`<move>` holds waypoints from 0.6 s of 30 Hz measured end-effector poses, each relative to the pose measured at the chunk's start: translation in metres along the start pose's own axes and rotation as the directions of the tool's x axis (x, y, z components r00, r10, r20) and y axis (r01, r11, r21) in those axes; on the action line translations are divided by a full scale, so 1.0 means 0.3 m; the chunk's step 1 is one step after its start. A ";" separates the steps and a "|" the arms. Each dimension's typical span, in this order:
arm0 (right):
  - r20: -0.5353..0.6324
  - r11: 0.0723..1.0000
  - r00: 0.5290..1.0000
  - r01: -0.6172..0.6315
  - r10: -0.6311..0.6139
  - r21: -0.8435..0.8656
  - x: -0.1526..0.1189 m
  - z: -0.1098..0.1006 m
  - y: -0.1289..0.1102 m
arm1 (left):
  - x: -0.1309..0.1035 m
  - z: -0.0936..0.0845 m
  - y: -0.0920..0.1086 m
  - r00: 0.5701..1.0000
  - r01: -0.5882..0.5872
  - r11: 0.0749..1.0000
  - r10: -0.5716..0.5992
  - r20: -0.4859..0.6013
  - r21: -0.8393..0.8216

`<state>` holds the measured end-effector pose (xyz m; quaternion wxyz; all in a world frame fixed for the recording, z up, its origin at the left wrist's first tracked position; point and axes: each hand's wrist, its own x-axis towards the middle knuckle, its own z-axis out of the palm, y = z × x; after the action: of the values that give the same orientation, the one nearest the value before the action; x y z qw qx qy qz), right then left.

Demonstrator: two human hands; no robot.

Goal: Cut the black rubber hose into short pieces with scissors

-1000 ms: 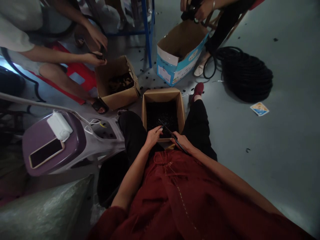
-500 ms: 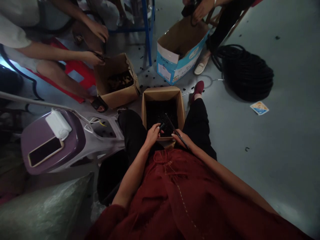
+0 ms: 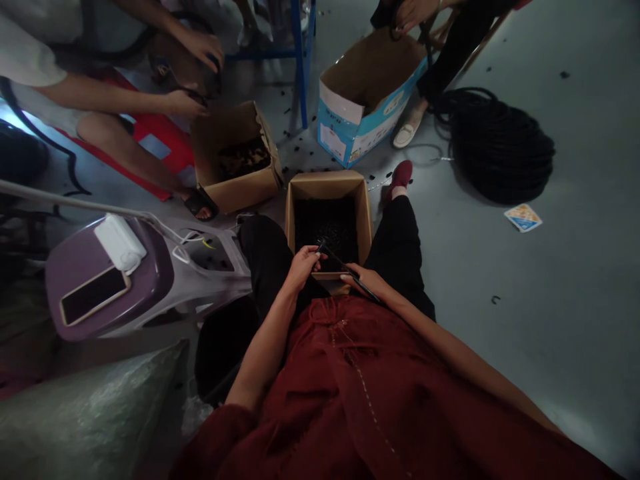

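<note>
Over the near edge of an open cardboard box (image 3: 367, 230), my left hand (image 3: 303, 265) pinches a small black piece (image 3: 321, 247) between thumb and fingers. My right hand (image 3: 367, 279) is wrapped round a long, thin dark tool (image 3: 369, 292); its kind is not clear. The slim end of this tool points up and left to the black piece, and whether they touch I cannot tell. Inside the box lies a heap of small black bits (image 3: 327, 223), too dark to make out singly. The box stands on the floor between my knees.
A co-worker's hands (image 3: 203, 50) are above another cardboard box (image 3: 245, 190) at left; a second person's hand (image 3: 415, 13) is over a blue-and-white carton (image 3: 370, 137). A coil of black hose (image 3: 503, 150) lies right. A purple stool (image 3: 155, 267) bears a phone (image 3: 95, 295).
The thin end of the tool has swung down and left, closer to the black piece in my left hand. My left hand has shifted only slightly.
</note>
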<state>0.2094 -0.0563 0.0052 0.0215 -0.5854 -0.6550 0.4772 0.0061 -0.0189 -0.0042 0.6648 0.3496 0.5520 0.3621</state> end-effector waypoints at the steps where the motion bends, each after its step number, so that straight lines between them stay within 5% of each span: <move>1: 0.001 1.000 1.000 0.008 -0.008 -0.010 0.001 0.000 0.000 | 0.000 0.001 -0.001 1.000 0.003 1.000 -0.003 0.007 0.003; 18: -0.010 0.999 0.999 0.032 -0.032 -0.010 0.010 0.020 0.015 | -0.005 0.007 0.004 0.981 0.044 0.997 -0.056 0.185 0.065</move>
<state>0.2083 -0.0582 -0.0026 0.0297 -0.5775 -0.6666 0.4704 0.0078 -0.0198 -0.0021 0.7116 0.3879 0.5067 0.2940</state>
